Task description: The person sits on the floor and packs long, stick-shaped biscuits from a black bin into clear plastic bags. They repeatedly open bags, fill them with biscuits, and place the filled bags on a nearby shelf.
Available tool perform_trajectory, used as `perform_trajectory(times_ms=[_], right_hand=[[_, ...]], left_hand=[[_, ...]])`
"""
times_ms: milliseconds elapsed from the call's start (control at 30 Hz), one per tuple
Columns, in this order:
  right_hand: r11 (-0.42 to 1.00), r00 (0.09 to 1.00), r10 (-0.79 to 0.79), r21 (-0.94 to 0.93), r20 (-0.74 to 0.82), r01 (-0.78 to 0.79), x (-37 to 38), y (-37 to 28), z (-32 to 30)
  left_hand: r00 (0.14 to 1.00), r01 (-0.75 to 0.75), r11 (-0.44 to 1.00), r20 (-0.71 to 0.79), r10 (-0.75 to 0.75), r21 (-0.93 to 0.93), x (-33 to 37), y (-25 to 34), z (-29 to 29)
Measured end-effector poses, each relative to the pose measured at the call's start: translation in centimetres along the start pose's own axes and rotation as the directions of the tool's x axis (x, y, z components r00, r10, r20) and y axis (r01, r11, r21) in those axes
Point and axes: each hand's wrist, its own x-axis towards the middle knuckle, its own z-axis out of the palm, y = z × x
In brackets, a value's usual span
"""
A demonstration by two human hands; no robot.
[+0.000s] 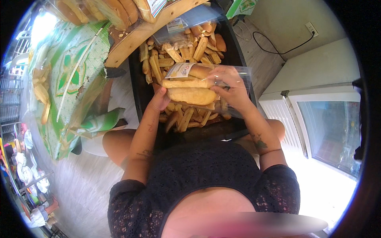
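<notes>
The clear bread bag [190, 95] spans your hands above the dark bin [233, 49], long axis running left to right. Your left hand [160, 100] pinches its left end; your right hand [231, 87], equally near, curls its fingers at the other.

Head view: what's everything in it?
plastic bag: one, clear, centre
held bread: several, golden, in bag
crate: one, black, under bag
loose bread: many, golden, in crate
stacked bread: several, golden brown, upper left
cloth: one, green and white, left
board: one, light wood, top
clutter: many, mixed colours, far left
cabinet: one, white, right
cord: one, black, upper right
shirt: one, black, bottom
left hand: one, bag's left end
right hand: one, bag's right side
</notes>
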Motion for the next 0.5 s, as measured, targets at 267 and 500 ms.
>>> perform_trajectory(times_ms=[267,500], right_hand=[[0.981,0.978,-0.191,0.046,0.085,0.188,-0.2,1.1,-1.0],[0.982,0.994,0.004,-0.187,0.11,0.016,0.3,1.2,-0.6]], left_hand=[[0.989,0.059,0.997,-0.136,-0.052,0.047,-0.5,-0.1,0.9],[0.902,-0.339,0.904,-0.183,0.391,0.259,-0.2,-0.5,3.1]])
